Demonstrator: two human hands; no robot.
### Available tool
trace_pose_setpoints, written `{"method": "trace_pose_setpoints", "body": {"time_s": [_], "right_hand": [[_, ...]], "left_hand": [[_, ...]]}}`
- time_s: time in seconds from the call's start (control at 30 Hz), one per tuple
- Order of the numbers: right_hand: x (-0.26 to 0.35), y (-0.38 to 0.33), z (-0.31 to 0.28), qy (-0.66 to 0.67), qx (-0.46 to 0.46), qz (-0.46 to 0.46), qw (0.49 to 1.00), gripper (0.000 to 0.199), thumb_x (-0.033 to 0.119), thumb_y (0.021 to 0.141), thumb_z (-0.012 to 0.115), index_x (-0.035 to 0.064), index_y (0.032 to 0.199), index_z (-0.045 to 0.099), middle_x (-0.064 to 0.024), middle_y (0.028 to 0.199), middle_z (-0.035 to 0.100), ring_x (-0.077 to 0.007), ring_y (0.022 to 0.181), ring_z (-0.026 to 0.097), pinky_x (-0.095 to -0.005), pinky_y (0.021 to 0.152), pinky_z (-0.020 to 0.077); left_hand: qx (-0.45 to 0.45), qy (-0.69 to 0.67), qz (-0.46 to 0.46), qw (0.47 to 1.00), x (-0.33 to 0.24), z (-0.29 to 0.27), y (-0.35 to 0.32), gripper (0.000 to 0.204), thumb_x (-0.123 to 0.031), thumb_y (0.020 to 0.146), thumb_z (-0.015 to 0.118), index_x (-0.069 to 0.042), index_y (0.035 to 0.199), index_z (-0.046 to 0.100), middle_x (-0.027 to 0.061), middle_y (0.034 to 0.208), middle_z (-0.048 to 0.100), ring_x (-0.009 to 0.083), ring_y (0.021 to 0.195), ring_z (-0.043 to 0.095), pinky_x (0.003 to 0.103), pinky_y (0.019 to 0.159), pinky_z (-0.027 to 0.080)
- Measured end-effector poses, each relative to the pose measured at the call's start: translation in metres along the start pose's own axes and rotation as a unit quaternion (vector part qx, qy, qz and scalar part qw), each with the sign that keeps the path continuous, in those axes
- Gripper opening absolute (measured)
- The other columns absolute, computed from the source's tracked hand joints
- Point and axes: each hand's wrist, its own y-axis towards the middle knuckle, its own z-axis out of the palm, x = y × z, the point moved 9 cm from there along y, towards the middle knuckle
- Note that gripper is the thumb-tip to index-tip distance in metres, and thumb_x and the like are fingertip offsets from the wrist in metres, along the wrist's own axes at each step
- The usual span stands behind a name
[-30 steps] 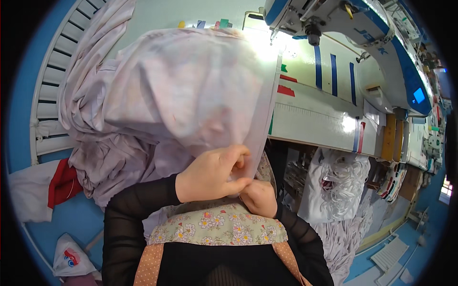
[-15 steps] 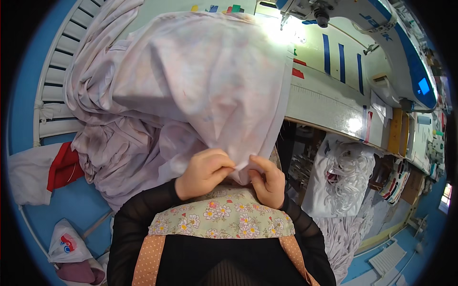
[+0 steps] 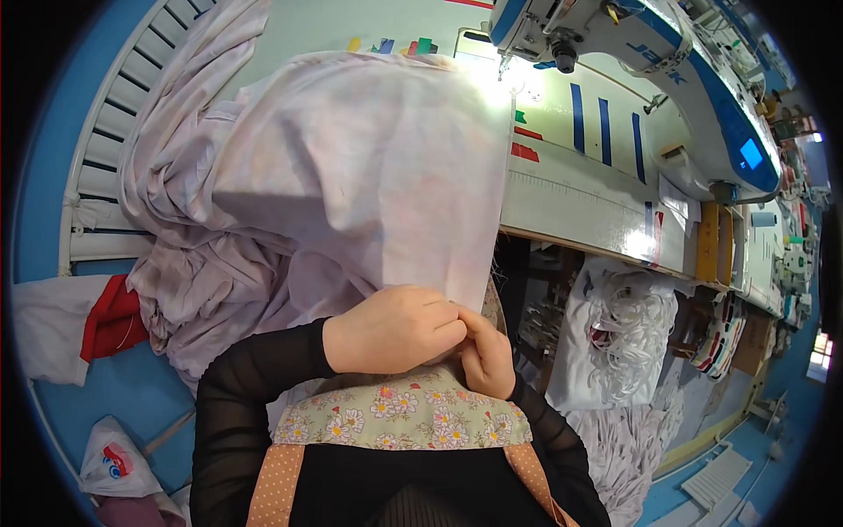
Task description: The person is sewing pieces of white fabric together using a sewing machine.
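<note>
**Left hand and right hand are meeting at the near end of a pale cloth**

Nearest, the person is wearing a flowered apron with dotted orange straps over black sheer sleeves. Just beyond the apron's upper border, the left hand is closing over the cloth's near end, its fingers curling and pressing together. The right hand is touching it, the index finger reaching to the left fingertips and the thumb bending below; whether these two are pinching cloth cannot be told, as the left hand is hiding the spot.

The cloth is running from the hands up over the near edge of the table and is covering much of its top, its straight side lying beside a measuring scale. More folds are spilling down past the table's left part in a crumpled heap. A red and white cloth is lying beside that heap. Below the table's near edge, toward the right, a bundle of white strips is resting.

Farther in, blue tape strips are marking the table beyond the scale. A sewing machine is standing over the table's far right corner, its lamp lighting the cloth's far corner. Small coloured tabs are showing beyond the cloth's far edge.
</note>
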Motion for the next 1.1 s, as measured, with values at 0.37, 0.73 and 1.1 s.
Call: {"method": "trace_pose_setpoints", "body": {"time_s": [0.37,0.73,1.1], "right_hand": [[0.059,0.030,-0.035,-0.115,-0.062,-0.137,0.982,0.033,-0.008,0.066,0.065,0.0042,0.097,0.069,-0.0157,0.092,0.067,-0.0291,0.078,0.066,-0.0320,0.068,0.0518],[0.000,0.034,-0.032,0.026,-0.056,-0.014,0.998,0.029,-0.016,0.068,0.053,-0.0002,0.089,0.066,-0.0125,0.095,0.070,-0.0300,0.099,0.065,-0.0377,0.088,0.0493],[-0.037,0.052,-0.009,0.006,0.001,-0.009,1.000,0.029,-0.009,0.066,0.064,0.0024,0.092,0.067,-0.0089,0.095,0.070,-0.0283,0.100,0.066,-0.0354,0.085,0.0503]], "left_hand": [[0.206,-0.077,0.012,0.976,0.000,0.116,-0.004,0.027,-0.013,0.094,0.044,-0.001,0.115,0.055,0.0158,0.113,0.059,0.0274,0.106,0.058,0.036,0.087,0.048],[0.147,0.197,-0.115,0.962,0.112,0.000,-0.077,0.034,-0.020,0.095,0.044,-0.004,0.123,0.055,0.0139,0.119,0.060,0.0243,0.112,0.057,0.032,0.092,0.044],[-0.278,0.367,-0.399,0.793,0.148,-0.173,-0.145,0.032,-0.020,0.088,0.062,-0.004,0.116,0.062,0.0146,0.101,0.066,0.0324,0.091,0.063,0.041,0.077,0.049]]}}
